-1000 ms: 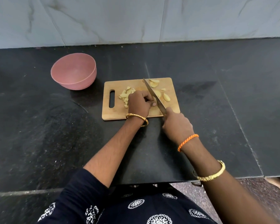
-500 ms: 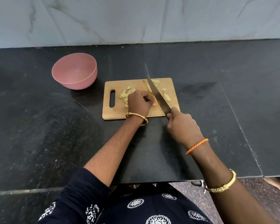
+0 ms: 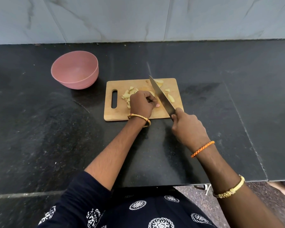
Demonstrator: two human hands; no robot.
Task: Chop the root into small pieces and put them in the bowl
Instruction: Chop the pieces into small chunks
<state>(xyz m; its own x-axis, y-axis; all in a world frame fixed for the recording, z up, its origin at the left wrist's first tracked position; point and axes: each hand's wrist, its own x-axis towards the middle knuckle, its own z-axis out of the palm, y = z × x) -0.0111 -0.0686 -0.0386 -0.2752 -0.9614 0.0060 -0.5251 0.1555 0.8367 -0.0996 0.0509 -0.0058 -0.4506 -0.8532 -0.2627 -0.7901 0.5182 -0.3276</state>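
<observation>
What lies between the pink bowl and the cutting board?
Nothing: the head view shows only bare black countertop between the pink bowl and the cutting board.

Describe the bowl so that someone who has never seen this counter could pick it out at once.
On the black stone counter, look beyond and to the left of the wooden chopping board, toward the pale wall. The pink bowl stands there alone, apart from the board. It is the only round, pink thing on the counter, and holds no pieces yet.

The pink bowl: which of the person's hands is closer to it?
Left. The left hand rests on the cutting board, right of the pink bowl and nearer the person. The right hand, gripping the knife, is farther right, off the board's near corner.
</observation>
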